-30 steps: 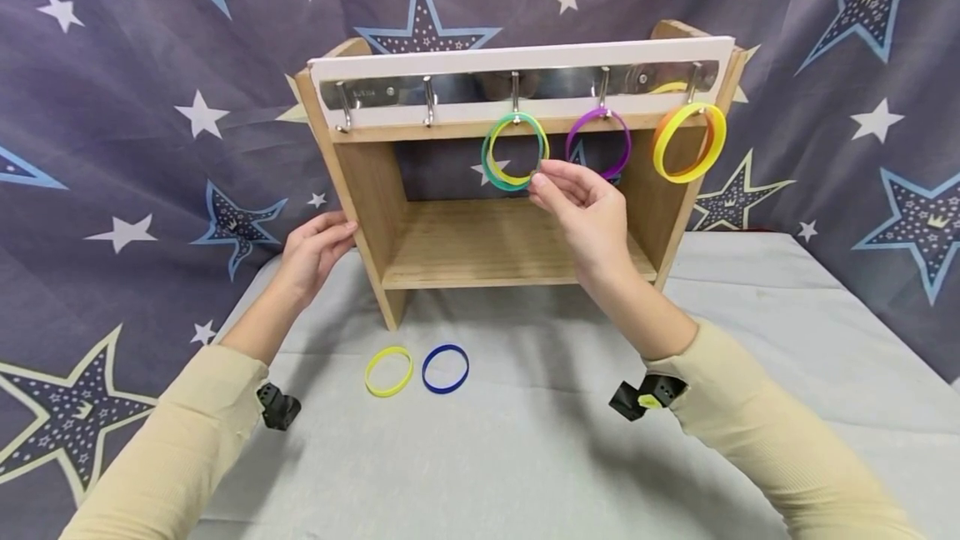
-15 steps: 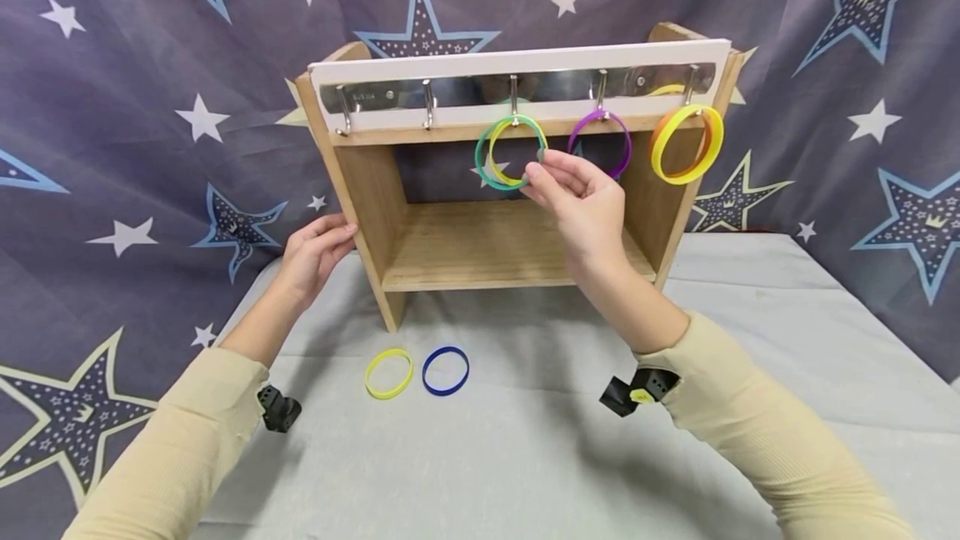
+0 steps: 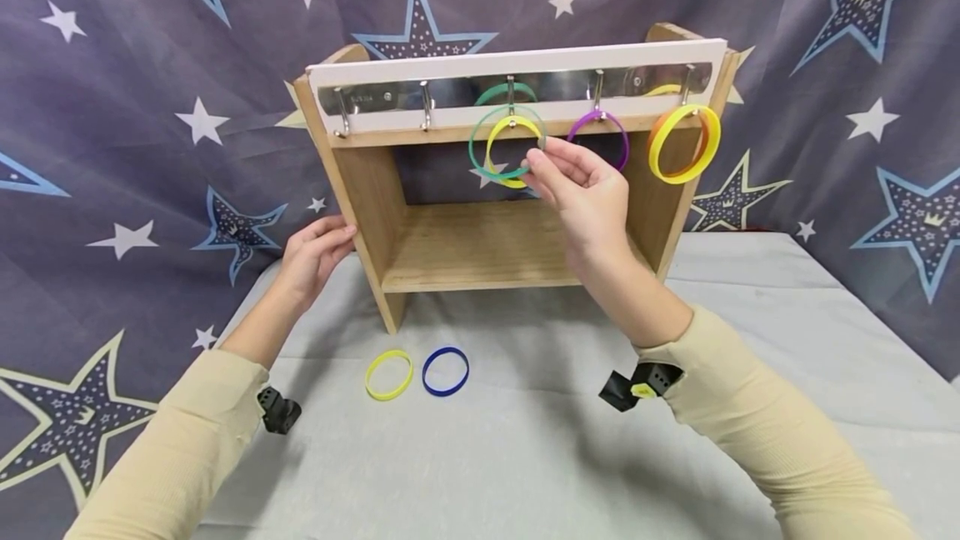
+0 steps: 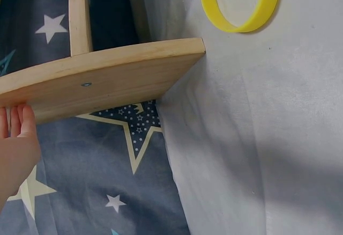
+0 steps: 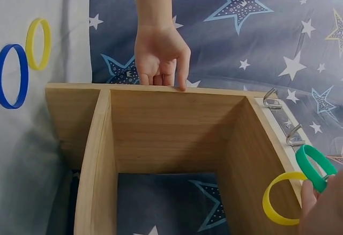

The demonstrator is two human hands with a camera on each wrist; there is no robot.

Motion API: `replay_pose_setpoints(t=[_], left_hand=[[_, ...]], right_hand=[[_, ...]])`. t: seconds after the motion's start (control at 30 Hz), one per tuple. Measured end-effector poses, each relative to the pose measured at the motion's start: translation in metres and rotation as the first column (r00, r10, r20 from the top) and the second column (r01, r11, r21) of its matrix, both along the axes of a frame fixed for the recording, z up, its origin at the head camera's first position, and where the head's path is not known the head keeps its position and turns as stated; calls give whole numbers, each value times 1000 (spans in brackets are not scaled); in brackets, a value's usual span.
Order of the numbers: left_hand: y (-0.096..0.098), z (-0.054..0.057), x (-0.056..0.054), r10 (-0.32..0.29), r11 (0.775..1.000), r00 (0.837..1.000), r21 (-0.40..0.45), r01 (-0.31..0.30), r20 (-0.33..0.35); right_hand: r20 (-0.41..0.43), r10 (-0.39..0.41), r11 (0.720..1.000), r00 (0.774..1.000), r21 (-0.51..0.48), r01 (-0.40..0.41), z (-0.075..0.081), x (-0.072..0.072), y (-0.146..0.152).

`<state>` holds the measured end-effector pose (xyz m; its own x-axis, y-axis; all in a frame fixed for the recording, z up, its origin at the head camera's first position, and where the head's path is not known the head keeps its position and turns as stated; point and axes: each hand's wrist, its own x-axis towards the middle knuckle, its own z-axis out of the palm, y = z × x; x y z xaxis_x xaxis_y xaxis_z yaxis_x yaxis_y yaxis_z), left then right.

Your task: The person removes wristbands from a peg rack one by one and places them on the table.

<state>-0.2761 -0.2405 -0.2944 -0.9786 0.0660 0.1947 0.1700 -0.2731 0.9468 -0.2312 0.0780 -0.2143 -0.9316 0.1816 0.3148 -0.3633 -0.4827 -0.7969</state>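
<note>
My right hand [image 3: 592, 202] pinches a green silicone wristband [image 5: 300, 162] between thumb and fingers, just in front of the middle hook of a metal hook rail [image 3: 465, 97]. Whether the green band still touches that hook, I cannot tell. A yellow wristband [image 5: 266, 200] hangs from the same hook. On the hook to its right is a purple wristband [image 3: 625, 140]; a yellow wristband [image 3: 716, 140] and an orange one hang together at the far right. My left hand [image 3: 318, 255] rests its straight fingers against the left side panel of the wooden shelf [image 3: 367, 215].
Two loose wristbands, one yellow [image 4: 270, 1] and one blue [image 5: 23, 76], lie on the grey cloth [image 3: 480, 457] in front of the shelf. The two left hooks [image 3: 426, 107] hold no bands. A star-patterned curtain [image 3: 187, 82] hangs behind.
The green wristband has shifted left and toward me, apart from the yellow one; its reflection now shows in the metal rail. My left hand stays on the panel.
</note>
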Motion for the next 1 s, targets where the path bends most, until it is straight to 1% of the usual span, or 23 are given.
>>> replay_pose_setpoints(t=[0.1,0.23,0.37,0.67,0.77,0.87,0.93,1.0], left_hand=[[-1,0,-1,2,1000,1000,-4,-2,-5],[-1,-2,-2,-2,1000,1000,4,2,-12],[0,-1,-1,-6,1000,1000,11,6,-15],[-1,-2,-3,-9,1000,999,3,9,-33],[-1,-3,-3,-19,999,999,25,20,-50],[-2,-4,-2,-19,1000,998,12,20,-52],[-2,-4,-1,-7,1000,999,-1,7,-41],[-2,-2,-1,3,1000,1000,-19,-3,-20]], right_hand=[[-5,29,1000,1000,7,-29,1,1,0],[1,67,997,998,49,-67,-1,3,0],[26,76,992,997,100,-78,-7,4,0],[91,104,976,990,185,-119,-29,3,4],[117,111,968,987,212,-134,-36,3,6],[150,139,958,979,232,-171,-46,4,7],[178,166,948,970,244,-207,-52,6,8],[216,187,930,958,277,-244,-57,7,9]])
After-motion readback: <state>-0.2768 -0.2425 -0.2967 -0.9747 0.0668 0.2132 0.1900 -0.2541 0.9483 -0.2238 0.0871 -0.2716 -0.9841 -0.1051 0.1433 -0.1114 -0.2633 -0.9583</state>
